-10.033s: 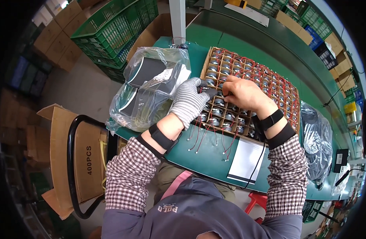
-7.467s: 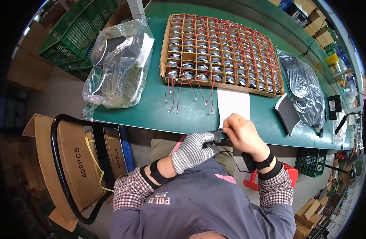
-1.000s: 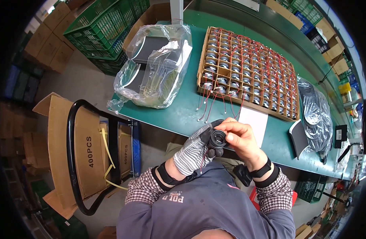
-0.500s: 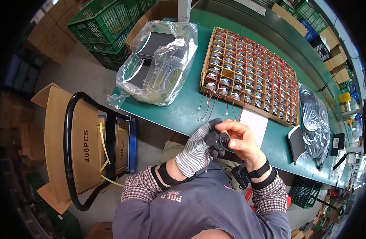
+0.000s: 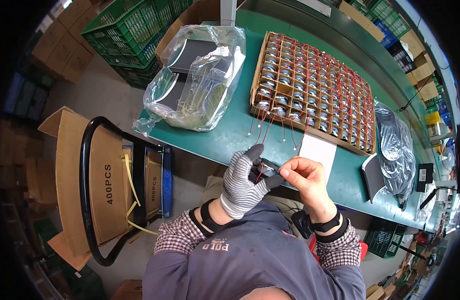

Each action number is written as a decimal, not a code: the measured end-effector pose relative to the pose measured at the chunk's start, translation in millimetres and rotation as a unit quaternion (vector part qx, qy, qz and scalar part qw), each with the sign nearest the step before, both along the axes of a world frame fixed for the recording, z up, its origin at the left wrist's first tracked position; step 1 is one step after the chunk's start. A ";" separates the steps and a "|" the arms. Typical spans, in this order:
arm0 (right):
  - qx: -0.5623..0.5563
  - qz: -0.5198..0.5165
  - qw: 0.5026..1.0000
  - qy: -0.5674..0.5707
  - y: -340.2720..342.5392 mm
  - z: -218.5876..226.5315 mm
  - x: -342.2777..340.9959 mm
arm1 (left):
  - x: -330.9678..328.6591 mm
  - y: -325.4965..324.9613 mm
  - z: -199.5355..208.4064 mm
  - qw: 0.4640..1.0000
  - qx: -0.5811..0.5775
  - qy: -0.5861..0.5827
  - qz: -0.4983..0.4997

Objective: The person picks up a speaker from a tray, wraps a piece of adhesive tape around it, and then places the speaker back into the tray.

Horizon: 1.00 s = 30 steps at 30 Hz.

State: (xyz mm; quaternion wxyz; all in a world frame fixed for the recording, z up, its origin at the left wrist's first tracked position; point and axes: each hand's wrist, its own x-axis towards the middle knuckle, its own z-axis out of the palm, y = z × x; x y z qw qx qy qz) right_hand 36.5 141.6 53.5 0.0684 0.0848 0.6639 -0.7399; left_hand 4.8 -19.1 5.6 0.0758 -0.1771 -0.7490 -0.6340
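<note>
My left hand [image 5: 240, 187], in a grey-striped glove with dark fingertips, grips a small black part [image 5: 266, 169] with a thin red wire on it. The gloved thumb and fingers wrap round the part and hide much of it. My bare right hand [image 5: 307, 181] pinches thumb and forefinger together at the part's right edge; whatever lies between those fingertips is too small to make out. Beyond my hands stands a carton tray [image 5: 315, 136] divided into cells, holding many small round speakers [image 5: 281, 100] with red wires. Several wire ends hang over its near side.
A clear plastic bag [image 5: 200, 107] with dark curved panels lies left on the green table [image 5: 210, 145]. White paper [image 5: 317, 155] sits by the tray. To the right are a black panel [image 5: 373, 180] and a bagged black bundle [image 5: 395, 145]. A trolley handle [image 5: 85, 200] with cartons stands left.
The black part has been turned in my left hand, so its round face no longer shows and the red wire lies on top. My right fingers have closed into a pinch at its edge.
</note>
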 end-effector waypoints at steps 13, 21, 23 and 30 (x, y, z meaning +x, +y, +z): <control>-0.034 -0.051 0.995 -0.079 -11.5 -5.3 -2.1 | -1.2 -3.1 -3.0 0.977 -0.126 0.166 0.048; -0.062 -0.069 0.994 -0.063 -14.1 -11.1 -5.0 | -3.2 -2.9 -2.6 0.979 -0.147 0.134 0.037; -0.056 -0.065 0.995 -0.046 -15.8 -6.5 -5.4 | -3.7 -3.2 -2.8 0.980 -0.153 0.126 0.034; -0.047 -0.077 0.995 -0.031 -14.5 -11.4 -5.2 | -7.3 -4.5 3.7 0.981 -0.121 0.145 0.034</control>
